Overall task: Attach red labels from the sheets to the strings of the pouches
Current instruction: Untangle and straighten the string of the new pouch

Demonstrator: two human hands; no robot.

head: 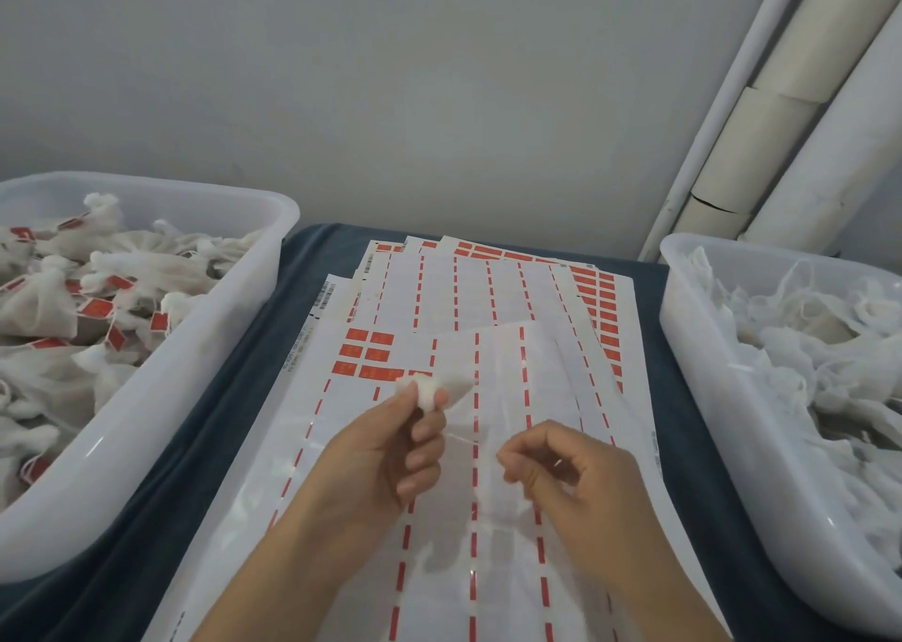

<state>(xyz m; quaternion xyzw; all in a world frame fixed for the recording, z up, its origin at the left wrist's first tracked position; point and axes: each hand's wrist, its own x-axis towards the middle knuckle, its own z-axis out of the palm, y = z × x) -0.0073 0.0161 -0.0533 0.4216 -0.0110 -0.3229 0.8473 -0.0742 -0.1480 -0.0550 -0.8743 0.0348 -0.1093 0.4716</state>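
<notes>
Over the label sheet (488,446) your left hand (385,451) pinches a white pouch (434,387) by its gathered neck, fingers curled. Your right hand (571,470), just right of it, pinches the pouch's string (461,439), taut between both hands. Red labels (366,353) sit on the sheet beyond the pouch. Left of sheet: bin (146,387) of labelled pouches. Right of sheet: bin (707,373) of unlabelled pouches.

We see the left hand (390,451) pinching a white pouch (434,387) above the label sheets (488,300), while the right hand (571,470) pinches its string (463,440).
</notes>
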